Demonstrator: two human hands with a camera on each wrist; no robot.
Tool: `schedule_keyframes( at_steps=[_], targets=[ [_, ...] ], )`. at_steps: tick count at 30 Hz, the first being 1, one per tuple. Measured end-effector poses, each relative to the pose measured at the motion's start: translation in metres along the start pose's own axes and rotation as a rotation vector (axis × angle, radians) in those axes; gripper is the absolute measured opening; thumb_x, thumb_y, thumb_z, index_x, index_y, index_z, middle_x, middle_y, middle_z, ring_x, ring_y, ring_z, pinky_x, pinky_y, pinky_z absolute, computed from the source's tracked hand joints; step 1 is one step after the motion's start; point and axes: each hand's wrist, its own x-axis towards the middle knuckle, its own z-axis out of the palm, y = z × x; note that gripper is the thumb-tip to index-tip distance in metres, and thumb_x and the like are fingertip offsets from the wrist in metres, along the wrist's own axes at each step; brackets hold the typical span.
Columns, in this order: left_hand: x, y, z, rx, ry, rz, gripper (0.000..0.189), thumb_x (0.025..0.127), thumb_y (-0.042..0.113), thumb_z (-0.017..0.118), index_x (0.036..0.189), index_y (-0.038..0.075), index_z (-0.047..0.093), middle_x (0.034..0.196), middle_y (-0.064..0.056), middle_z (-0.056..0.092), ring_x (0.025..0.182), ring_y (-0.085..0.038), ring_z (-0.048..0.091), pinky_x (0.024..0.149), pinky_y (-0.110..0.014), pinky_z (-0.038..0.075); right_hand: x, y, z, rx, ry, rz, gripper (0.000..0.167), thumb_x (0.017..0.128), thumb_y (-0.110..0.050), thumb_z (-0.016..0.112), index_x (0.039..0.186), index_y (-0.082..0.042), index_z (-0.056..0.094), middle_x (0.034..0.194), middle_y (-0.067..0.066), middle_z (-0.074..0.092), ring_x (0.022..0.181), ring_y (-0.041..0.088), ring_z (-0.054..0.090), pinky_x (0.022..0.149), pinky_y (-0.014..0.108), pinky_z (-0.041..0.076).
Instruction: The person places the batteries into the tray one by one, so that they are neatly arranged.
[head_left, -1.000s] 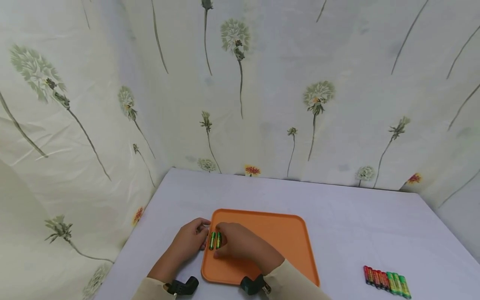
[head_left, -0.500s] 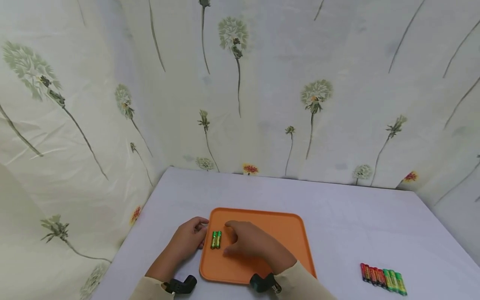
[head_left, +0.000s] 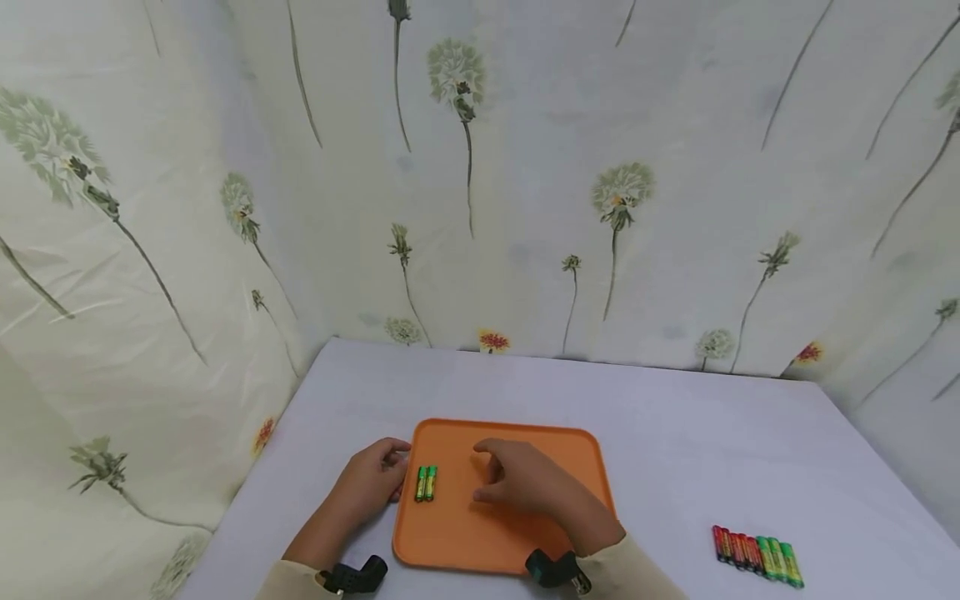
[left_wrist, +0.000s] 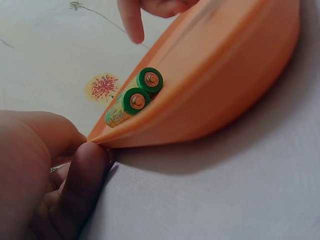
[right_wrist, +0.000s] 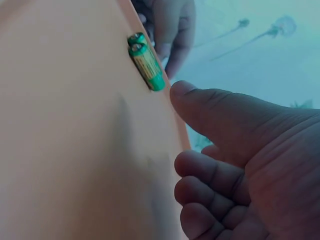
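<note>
Head view: orange tray [head_left: 450, 542]; battery pair [head_left: 430, 483], green, lying at its nine o'clock; right hand [head_left: 525, 479] over the tray, battery row [head_left: 757, 554] on the table [head_left: 675, 467] between three and four o'clock of it.
Left wrist view: left hand [left_wrist: 55, 170], pinching the rim — a tug or tilt there could set the pair rolling.
Right wrist view: right hand, holding nothing, thumb and fingers apart — a low sweep toward nine o'clock could knock the pair askew.

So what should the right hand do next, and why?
Maybe reach for the battery row on the table, because the right hand holds nothing and the two batteries in the tray lie side by side.
</note>
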Motion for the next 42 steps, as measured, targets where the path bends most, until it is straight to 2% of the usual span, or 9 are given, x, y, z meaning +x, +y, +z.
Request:
schedule_keyframes(
  at_steps=[6,13,20,24,29,33,42],
  targets=[
    [-0.001,-0.004,0.0,0.003,-0.022,-0.013,0.031,0.103,0.018,0.063,0.133,0.012,0.064,0.097,-0.001,0.067,0.07,-0.015,0.065,0.062,-0.029,0.056,-0.017,0.009,-0.008,0.055,0.007,0.003,0.067,0.09,-0.037,0.083,0.147,-0.014,0.056,0.093,-0.009,0.064,0.082,0.01,0.061,0.071,0.032,0.051],
    [-0.006,-0.003,0.0,-0.013,-0.014,-0.013,0.031,0.103,0.016,0.063,0.133,0.012,0.064,0.097,-0.001,0.067,0.07,-0.014,0.065,0.062,-0.03,0.057,-0.04,0.029,-0.029,0.095,0.016,0.016,0.065,0.092,-0.035,0.082,0.148,-0.014,0.056,0.097,-0.006,0.064,0.085,0.015,0.062,0.069,0.033,0.052],
    [-0.011,-0.003,-0.003,-0.021,0.005,-0.008,0.03,0.102,0.014,0.064,0.132,0.01,0.064,0.099,-0.002,0.067,0.072,-0.013,0.065,0.062,-0.028,0.058,-0.068,0.059,-0.052,0.068,0.1,0.062,0.061,0.092,-0.033,0.082,0.145,-0.013,0.058,0.095,-0.005,0.064,0.082,0.014,0.061,0.066,0.03,0.052],
    [-0.007,-0.002,-0.004,-0.03,0.009,0.012,0.03,0.103,0.015,0.064,0.133,0.011,0.064,0.1,-0.002,0.067,0.073,-0.013,0.065,0.062,-0.028,0.058,-0.086,0.075,-0.066,0.027,0.169,0.108,0.059,0.09,-0.033,0.083,0.141,-0.013,0.061,0.093,-0.006,0.063,0.08,0.014,0.058,0.064,0.028,0.05],
    [-0.001,-0.001,-0.004,-0.003,0.012,0.01,0.03,0.103,0.016,0.064,0.133,0.012,0.064,0.099,-0.001,0.067,0.073,-0.013,0.065,0.062,-0.028,0.058,-0.108,0.091,-0.08,-0.003,0.246,0.208,0.056,0.089,-0.035,0.084,0.137,-0.015,0.064,0.089,-0.005,0.061,0.077,0.014,0.056,0.061,0.027,0.048],
    [0.002,0.0,-0.004,0.013,0.027,0.025,0.03,0.101,0.014,0.064,0.132,0.012,0.065,0.098,-0.001,0.066,0.07,-0.013,0.065,0.061,-0.028,0.057,-0.128,0.104,-0.092,-0.029,0.301,0.25,0.054,0.09,-0.033,0.083,0.136,-0.014,0.064,0.089,-0.003,0.061,0.078,0.014,0.056,0.062,0.027,0.047],
    [0.0,0.0,-0.002,0.005,-0.003,0.017,0.031,0.102,0.014,0.063,0.132,0.01,0.065,0.098,-0.002,0.066,0.069,-0.013,0.065,0.061,-0.029,0.056,-0.189,0.14,-0.11,-0.124,0.339,0.366,0.059,0.092,-0.041,0.08,0.138,-0.008,0.061,0.086,-0.004,0.06,0.069,0.007,0.052,0.06,0.026,0.044]
  ],
)
